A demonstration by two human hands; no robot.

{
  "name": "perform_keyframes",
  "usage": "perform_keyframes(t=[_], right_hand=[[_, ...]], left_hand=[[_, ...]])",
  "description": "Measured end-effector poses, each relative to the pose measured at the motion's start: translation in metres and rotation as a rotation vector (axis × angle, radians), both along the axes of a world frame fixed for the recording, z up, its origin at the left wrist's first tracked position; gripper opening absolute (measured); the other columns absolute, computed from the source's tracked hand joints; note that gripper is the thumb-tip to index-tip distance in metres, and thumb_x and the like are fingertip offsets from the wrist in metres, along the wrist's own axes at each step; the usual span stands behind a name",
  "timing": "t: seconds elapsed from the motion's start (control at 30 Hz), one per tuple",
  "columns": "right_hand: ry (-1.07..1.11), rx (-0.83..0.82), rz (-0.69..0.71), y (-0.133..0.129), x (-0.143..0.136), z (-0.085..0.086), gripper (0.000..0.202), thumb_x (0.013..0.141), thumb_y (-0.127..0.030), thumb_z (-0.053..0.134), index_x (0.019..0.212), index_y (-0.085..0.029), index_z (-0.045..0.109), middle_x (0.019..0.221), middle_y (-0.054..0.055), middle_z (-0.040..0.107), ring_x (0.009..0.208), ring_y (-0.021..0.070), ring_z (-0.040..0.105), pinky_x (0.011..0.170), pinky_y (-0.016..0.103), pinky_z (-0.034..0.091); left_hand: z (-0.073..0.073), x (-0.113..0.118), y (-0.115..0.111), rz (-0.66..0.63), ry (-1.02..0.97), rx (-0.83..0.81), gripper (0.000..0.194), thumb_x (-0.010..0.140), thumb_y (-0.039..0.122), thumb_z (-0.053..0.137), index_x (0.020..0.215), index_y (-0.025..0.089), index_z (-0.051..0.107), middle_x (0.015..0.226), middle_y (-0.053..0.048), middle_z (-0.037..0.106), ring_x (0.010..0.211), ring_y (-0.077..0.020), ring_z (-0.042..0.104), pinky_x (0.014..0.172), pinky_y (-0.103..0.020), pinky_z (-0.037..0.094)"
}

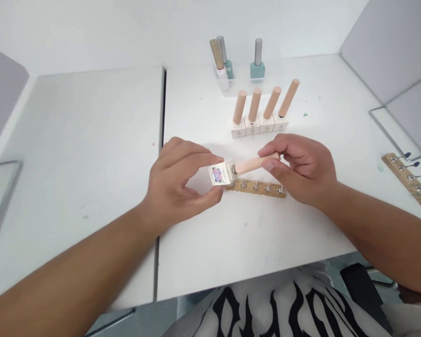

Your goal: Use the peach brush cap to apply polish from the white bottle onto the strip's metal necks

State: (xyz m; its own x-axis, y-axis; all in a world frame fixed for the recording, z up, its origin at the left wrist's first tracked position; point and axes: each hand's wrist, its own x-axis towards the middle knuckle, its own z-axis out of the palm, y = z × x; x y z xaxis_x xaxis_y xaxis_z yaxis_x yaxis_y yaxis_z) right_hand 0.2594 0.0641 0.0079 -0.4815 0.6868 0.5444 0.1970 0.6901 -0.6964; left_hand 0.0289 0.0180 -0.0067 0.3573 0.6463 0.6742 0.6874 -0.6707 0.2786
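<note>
My left hand (182,180) pinches a square white polish bottle (219,174) with a floral print between thumb and fingers. The thumb and forefinger of my right hand (301,168) grip its long pink-beige cap (254,164). Bottle and cap are tilted sideways, with a dark ring where they meet. Just below them on the table lies a wooden strip (261,188) with several small clear pieces on metal stands. Behind my hands, several similar white bottles (252,127) with beige caps stand in a row.
A clear tray (240,88) at the back holds a teal bottle (257,70) and others with silver and gold caps. Another wooden strip (407,180) with dark-tipped pieces lies at the far right. Metal wire frames stand at both sides. A dark gap (164,107) divides the tabletop.
</note>
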Motion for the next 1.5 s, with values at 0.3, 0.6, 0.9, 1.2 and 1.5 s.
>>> perform_keyframes(t=[0.3, 0.6, 0.9, 1.2, 1.5], right_hand=[[0.019, 0.263, 0.006, 0.003, 0.006, -0.002, 0.005, 0.089, -0.02, 0.055, 0.084, -0.019, 0.058, 0.063, -0.003, 0.054, 0.056, 0.0073, 0.051, 0.051, 0.022, 0.042], [-0.025, 0.492, 0.19, 0.016, 0.011, -0.009, 0.008, 0.086, -0.019, 0.059, 0.094, -0.02, 0.06, 0.072, 0.0, 0.058, 0.062, 0.0099, 0.057, 0.054, 0.023, 0.049], [0.078, 0.065, -0.03, 0.003, 0.011, -0.009, 0.004, 0.086, -0.023, 0.059, 0.084, -0.021, 0.063, 0.064, -0.002, 0.058, 0.058, 0.0108, 0.054, 0.052, 0.028, 0.044], [0.367, -0.415, -0.028, 0.015, 0.017, -0.013, 0.01, 0.08, -0.014, 0.06, 0.073, -0.019, 0.064, 0.053, -0.003, 0.054, 0.049, 0.0092, 0.048, 0.046, 0.026, 0.041], [0.267, -0.639, 0.21, 0.05, 0.036, -0.012, 0.011, 0.068, -0.007, 0.053, 0.063, -0.014, 0.06, 0.052, -0.003, 0.05, 0.045, 0.0048, 0.04, 0.042, 0.021, 0.031]], left_hand=[[0.002, 0.001, -0.001, 0.008, -0.002, 0.016, 0.028, 0.073, 0.018, 0.069, 0.098, 0.023, 0.059, 0.082, 0.0, 0.06, 0.069, -0.0145, 0.051, 0.062, -0.033, 0.041], [-0.001, -0.003, -0.002, -0.002, -0.048, -0.022, 0.033, 0.072, 0.017, 0.07, 0.102, 0.025, 0.06, 0.084, 0.0, 0.06, 0.072, -0.0157, 0.053, 0.058, -0.033, 0.043], [0.001, -0.001, -0.004, 0.005, -0.086, -0.096, 0.035, 0.074, 0.017, 0.067, 0.104, 0.032, 0.058, 0.085, 0.0, 0.06, 0.074, -0.0185, 0.054, 0.059, -0.037, 0.045], [-0.003, -0.011, -0.006, -0.027, -0.225, -0.264, 0.045, 0.075, 0.013, 0.068, 0.112, 0.037, 0.06, 0.09, 0.0, 0.061, 0.081, -0.0193, 0.056, 0.069, -0.04, 0.049], [-0.005, -0.021, 0.0, -0.075, -0.332, -0.272, 0.055, 0.069, 0.007, 0.071, 0.114, 0.038, 0.066, 0.089, -0.002, 0.064, 0.078, -0.0211, 0.056, 0.063, -0.041, 0.045]])
